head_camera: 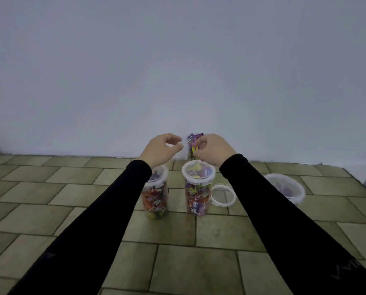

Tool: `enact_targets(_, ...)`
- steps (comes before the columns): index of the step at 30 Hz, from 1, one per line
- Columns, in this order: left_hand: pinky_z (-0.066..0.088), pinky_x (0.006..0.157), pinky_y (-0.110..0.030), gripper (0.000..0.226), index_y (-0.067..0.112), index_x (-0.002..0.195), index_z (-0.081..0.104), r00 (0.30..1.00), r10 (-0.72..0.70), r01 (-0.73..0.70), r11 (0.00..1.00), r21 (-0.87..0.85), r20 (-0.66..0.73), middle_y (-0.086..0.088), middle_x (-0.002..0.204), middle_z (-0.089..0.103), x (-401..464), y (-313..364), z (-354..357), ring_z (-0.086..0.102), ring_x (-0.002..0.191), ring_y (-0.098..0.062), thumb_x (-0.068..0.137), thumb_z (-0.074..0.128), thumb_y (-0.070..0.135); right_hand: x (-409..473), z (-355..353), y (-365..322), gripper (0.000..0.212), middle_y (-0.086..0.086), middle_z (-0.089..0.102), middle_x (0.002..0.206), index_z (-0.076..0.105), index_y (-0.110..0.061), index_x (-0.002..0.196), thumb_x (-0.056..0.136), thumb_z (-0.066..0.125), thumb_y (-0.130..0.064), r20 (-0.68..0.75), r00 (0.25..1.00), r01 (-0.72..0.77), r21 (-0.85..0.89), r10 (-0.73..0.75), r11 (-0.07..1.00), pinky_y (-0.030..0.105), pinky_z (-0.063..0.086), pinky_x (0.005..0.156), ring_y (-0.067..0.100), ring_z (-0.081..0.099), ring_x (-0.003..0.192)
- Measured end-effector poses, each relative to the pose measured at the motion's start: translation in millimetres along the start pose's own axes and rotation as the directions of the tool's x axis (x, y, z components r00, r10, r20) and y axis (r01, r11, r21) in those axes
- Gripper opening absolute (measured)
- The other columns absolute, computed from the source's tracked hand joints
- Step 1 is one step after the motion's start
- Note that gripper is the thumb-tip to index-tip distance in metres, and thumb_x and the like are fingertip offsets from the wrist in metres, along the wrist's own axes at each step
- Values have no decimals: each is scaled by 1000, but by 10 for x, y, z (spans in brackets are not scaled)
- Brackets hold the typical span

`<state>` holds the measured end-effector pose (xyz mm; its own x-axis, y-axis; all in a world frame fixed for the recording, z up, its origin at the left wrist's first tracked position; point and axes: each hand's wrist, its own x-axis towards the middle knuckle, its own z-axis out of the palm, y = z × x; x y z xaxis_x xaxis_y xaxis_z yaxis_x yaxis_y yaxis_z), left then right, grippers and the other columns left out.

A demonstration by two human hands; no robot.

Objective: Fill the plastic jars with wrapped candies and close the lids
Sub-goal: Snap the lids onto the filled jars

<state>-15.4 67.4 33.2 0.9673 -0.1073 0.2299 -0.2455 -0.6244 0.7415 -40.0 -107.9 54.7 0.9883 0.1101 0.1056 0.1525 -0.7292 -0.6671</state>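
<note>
Two clear plastic jars full of wrapped candies stand on the tiled surface, each with a lid on: the left jar and the right jar. A third jar stands behind them at the wall, open and heaped with candies. My right hand is at that far jar, fingers pinched on a wrapped candy. My left hand hovers just left of it, fingers curled and apart, holding nothing. A loose white lid lies right of the right jar.
A wide, low clear tub with a few purple candies sits at the right, partly behind my right sleeve. The plain wall rises directly behind the jars. The tiled surface ends at the far right edge.
</note>
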Motion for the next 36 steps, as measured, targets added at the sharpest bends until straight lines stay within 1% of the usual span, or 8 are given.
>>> enact_targets(4,41,86,-27,45,18,129,55,992,-122,124,991,-47,42,-3,126,56,264,188,209,55,109,-18,88,67,34,190,47,472,23,13,65,116,69,-2,106,91,54,-10,-41,989,-149,-188,143,971,26,44,91,25,60,110)
enact_targets(8,42,103,-35,74,10,144,36,958,-260,264,964,-16,120,-11,143,44,530,245,410,47,126,-26,85,72,34,367,219,909,28,13,62,123,64,-4,116,93,49,-6,-8,965,-250,-332,262,910,31,47,96,27,59,114)
enact_targets(16,47,100,-44,108,5,148,14,892,-418,436,897,-79,173,-13,143,40,993,0,768,45,126,-28,70,86,25,687,587,1311,30,13,57,129,57,-5,122,96,43,-9,101,889,-322,-557,447,766,37,48,94,28,56,118)
enact_targets(22,45,91,-33,107,10,148,15,909,-380,411,887,-211,172,-7,137,46,1176,-136,997,46,107,-19,69,86,19,860,713,1473,29,10,61,123,60,-6,119,96,43,-6,136,850,-338,-601,510,724,37,49,91,26,59,112)
enact_targets(27,47,99,-40,104,18,149,24,924,-361,380,904,-196,126,-2,137,50,1274,-241,1027,51,117,-23,66,87,26,966,614,1485,32,13,56,131,57,-4,124,96,42,-5,131,852,-337,-604,507,722,39,46,98,29,55,119)
enact_targets(30,50,86,-34,95,21,144,33,921,-356,379,914,-146,158,0,131,53,1263,-207,1004,52,108,-20,66,87,28,1013,487,1364,29,16,56,129,59,-3,120,95,43,-7,34,879,-373,-573,475,730,39,50,94,29,57,115)
enact_targets(34,48,64,-28,92,24,141,36,922,-335,359,927,-109,192,3,122,54,1155,-160,1014,53,104,-20,65,87,28,991,196,1089,36,17,44,133,48,-1,131,98,38,-11,-159,907,-414,-510,390,754,37,48,93,30,51,118)
enact_targets(36,48,62,-27,91,24,140,36,924,-326,348,934,-86,200,3,119,55,1106,-157,1017,55,102,-19,65,87,29,958,-7,958,36,17,44,132,48,-1,131,98,40,-11,-229,906,-423,-485,356,765,37,47,93,30,48,120)
